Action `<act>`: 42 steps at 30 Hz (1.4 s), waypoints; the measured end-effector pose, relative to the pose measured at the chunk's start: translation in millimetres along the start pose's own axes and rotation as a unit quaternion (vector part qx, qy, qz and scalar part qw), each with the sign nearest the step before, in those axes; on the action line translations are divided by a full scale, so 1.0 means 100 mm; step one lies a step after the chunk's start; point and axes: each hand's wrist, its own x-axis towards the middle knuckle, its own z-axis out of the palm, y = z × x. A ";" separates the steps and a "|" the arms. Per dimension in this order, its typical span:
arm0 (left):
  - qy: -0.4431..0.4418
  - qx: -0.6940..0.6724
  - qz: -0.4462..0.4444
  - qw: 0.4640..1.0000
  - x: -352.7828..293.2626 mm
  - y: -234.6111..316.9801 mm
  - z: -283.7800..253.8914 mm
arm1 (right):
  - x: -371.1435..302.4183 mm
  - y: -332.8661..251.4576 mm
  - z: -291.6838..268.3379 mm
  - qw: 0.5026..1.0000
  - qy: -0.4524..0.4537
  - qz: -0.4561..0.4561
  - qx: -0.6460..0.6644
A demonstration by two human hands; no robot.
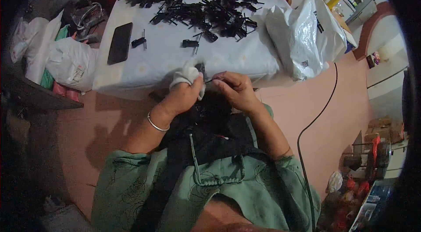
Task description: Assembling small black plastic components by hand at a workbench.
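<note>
The right hand (239, 91) pinched a thin dark stem (209, 80) between narrowed fingers; the left hand (189, 91) gripped a crumpled white cloth (184, 75) against a small black plastic piece (200, 67), at the white-covered tabletop's (151, 70) near edge. Beyond, the tabletop's surface stretched from a flat dark phone (119, 43) to a glossy white plastic bag (291, 35), up to a tangled heap of black plastic parts (197, 10).

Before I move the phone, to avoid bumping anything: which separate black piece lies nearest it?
The left one, beside the phone; the other lies farther right.
</note>
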 end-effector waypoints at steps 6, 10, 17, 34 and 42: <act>-0.017 0.132 0.242 0.961 0.01 -0.06 0.06 | 0.10 -0.14 0.04 0.990 -0.043 0.096 0.091; -0.062 -0.045 -0.035 0.996 -0.07 0.09 0.00 | 0.10 -0.19 0.05 0.997 -0.042 0.070 -0.013; 0.032 0.152 0.212 0.965 -0.06 -0.18 0.08 | 0.14 -0.22 0.11 0.994 -0.071 0.047 -0.069; 0.044 0.166 0.181 0.968 -0.05 -0.25 -0.01 | 0.10 0.11 0.38 0.995 -0.062 0.077 0.023; -0.110 0.364 0.144 0.914 0.10 0.09 -0.29 | 0.11 0.04 -0.08 0.976 -0.053 0.192 0.082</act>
